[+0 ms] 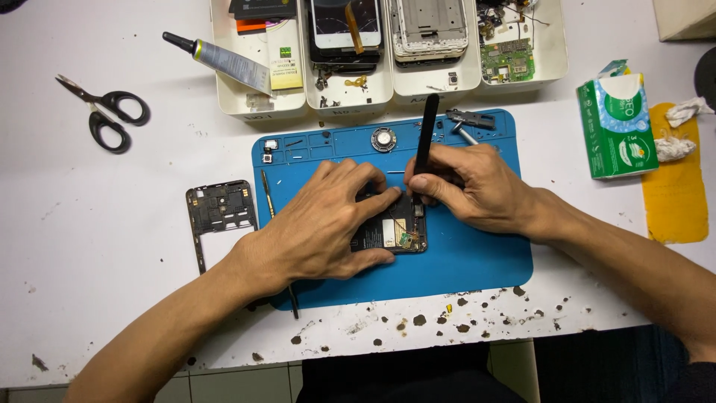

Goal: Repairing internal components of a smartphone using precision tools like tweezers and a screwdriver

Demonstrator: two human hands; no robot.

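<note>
An opened black phone (395, 233) lies on the blue work mat (477, 254), its inner board and small parts showing. My left hand (328, 224) lies over its left half and holds it flat, fingers curled round the top and bottom edges. My right hand (470, 183) grips a black flat pry tool (427, 130) like a pen. The tool stands nearly upright, its tip at the phone's upper right edge.
A black phone frame (220, 213) lies left of the mat, thin tweezers (267, 195) along the mat's left edge. Scissors (108, 112) and a glue tube (224, 63) lie at the back left. White trays (350, 93) hold phone parts at the back. A green tissue pack (619, 127) stands right.
</note>
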